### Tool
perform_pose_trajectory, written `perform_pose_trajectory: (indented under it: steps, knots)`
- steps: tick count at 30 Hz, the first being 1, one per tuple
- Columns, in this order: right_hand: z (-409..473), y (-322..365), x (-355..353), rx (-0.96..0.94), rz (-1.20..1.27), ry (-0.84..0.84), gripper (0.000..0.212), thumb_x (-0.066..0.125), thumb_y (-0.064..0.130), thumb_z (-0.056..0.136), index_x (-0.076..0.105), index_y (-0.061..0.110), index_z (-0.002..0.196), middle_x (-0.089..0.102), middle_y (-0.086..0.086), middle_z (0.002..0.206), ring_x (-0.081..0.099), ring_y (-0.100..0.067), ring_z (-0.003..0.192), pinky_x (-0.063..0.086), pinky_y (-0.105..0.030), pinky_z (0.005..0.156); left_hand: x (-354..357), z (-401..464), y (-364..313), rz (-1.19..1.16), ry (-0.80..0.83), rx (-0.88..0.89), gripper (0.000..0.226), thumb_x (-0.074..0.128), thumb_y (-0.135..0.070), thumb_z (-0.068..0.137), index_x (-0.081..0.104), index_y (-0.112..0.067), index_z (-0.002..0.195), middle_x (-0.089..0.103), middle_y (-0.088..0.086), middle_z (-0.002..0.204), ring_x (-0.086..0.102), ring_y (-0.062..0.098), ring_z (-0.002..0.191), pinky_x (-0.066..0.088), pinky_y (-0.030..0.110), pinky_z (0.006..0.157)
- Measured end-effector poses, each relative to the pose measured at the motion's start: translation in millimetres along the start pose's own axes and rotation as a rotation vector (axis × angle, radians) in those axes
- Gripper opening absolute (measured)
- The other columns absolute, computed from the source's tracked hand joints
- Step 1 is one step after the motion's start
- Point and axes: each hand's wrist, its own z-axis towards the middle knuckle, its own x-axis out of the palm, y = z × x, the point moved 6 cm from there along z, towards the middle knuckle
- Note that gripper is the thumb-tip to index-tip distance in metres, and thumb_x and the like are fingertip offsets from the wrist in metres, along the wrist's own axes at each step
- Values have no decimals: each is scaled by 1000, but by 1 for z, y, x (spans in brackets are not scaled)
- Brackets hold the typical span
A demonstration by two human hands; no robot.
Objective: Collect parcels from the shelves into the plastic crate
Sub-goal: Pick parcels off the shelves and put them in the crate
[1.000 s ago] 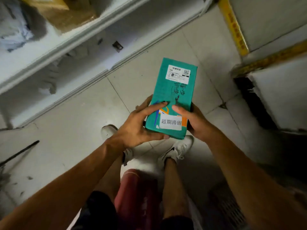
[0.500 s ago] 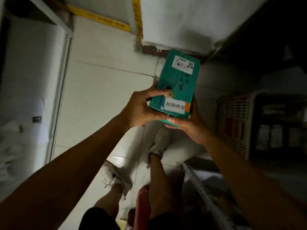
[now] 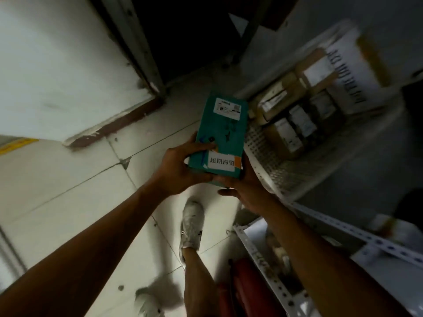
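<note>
Head-cam view, looking down at a pale tiled floor (image 3: 68,197) w/ the person's two forearms reaching fwd. Both hands hold one teal parcel (image 3: 225,129), a flat box w/ a white shipping label at its far end and a white-and-orange sticker at the near end. Left hand (image 3: 180,165) grips the near-left corner, thumb over the top face, fingers curled under. Right hand (image 3: 242,188) cups the near-right corner from below; its fingers are mostly hidden by the box, so the exact hold is prob. a curled support grip.

What's changed: a sec ago the parcel hung over bare floor by a shelf; half a sec ago the crate only showed dimly at right. Now the white plastic crate (image 3: 265,161), w/ perforated walls, lies just beside the parcel's right edge, approx. below the hands. It already holds several brown boxes (image 3: 283,136) w/ white labels. A metal shelf upright (image 3: 270,271) runs along lower right.

Meaning for the task: the carry is nearly done; the parcel isn't in the crate yet, and lowering it rightward looks like the remaining step.
</note>
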Motion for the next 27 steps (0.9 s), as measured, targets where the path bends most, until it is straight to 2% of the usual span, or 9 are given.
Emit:
perform_pose_trajectory:
  steps: [5,10,13,15,17,19,22,25,27]
  knots:
    - [-9,25,-43,-22,201,-218,75,77,30,81,44,22,148,69,-4,122,70,-23,110,60,-33,73,35,45,-24,3,22,43,67,86,-22,74,52,-40,130,48,-3,142,58,12,118,49,3,80]
    - [-10,33,-62,-2,260,-317,52,78,32,85,61,20,132,71,-7,122,70,-22,112,57,-35,83,62,72,-29,-106,88,83,64,79,-39,79,48,-37,135,42,4,148,53,17,131,57,20,87]
    - [-9,33,-75,10,299,-385,56,76,35,81,62,21,133,71,-7,124,69,-23,113,56,-33,81,72,88,-24,-197,137,0,68,78,-47,82,43,-44,141,49,-16,142,56,7,128,60,27,85]
    - [-9,34,-85,25,325,-426,68,82,40,71,62,20,133,71,-6,122,69,-23,110,56,-32,77,77,96,-20,-361,126,-231,68,72,-43,87,37,-48,144,56,-28,131,65,3,114,61,29,80]
    - [-9,38,-97,20,338,-476,74,85,44,62,64,20,128,72,-8,117,68,-25,106,53,-34,77,81,104,-13,-526,96,-424,69,68,-27,92,32,-37,150,55,-17,132,71,3,98,62,29,72]
    - [-5,45,-111,20,327,-538,77,88,48,56,66,19,124,72,-10,115,66,-30,106,51,-37,79,81,116,-7,-534,115,-529,78,70,-22,89,27,-34,153,54,-1,136,71,11,96,61,27,65]
    - [6,57,-134,-9,285,-644,79,88,48,54,64,19,124,73,-12,115,68,-33,110,55,-37,77,82,136,5,-392,181,-597,84,78,-26,83,30,-32,152,58,10,138,70,23,104,63,34,69]
    - [20,60,-166,-38,290,-757,70,90,23,65,55,20,126,69,-14,120,70,-34,108,62,-39,75,79,157,7,-267,176,-555,63,84,-28,80,52,-31,134,66,5,124,72,24,97,63,44,79]
    - [31,51,-185,-16,314,-818,76,89,9,69,46,23,130,62,-12,128,66,-34,113,62,-47,82,79,172,9,-193,179,-492,48,83,-33,77,59,-32,118,69,-1,112,71,20,96,61,29,80]
